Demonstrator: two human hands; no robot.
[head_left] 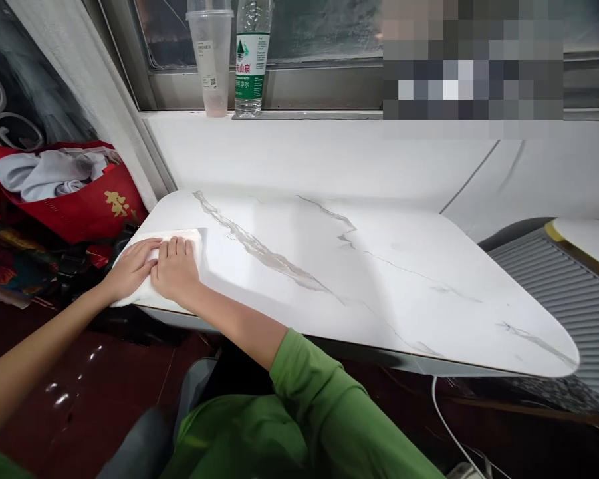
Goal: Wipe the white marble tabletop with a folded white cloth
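A folded white cloth (149,291) lies at the left end of a white marble-patterned tabletop (403,293), a corner of it reaching the front edge. Flat on the cloth rests my left hand (131,268), its fingers stretched out to the right. My right hand (176,267) presses on the cloth close beside it, fingers extended and pointing away from me. The two hands touch or nearly touch. Neither is wrapped round anything; the cloth is under both palms.
On the window ledge behind stand a clear plastic cup (214,66) and a water bottle (250,73). To the left sits a red bag (94,203) with pale fabric inside. A ribbed grey piece (553,286) adjoins the right end. A white cable (441,409) hangs below.
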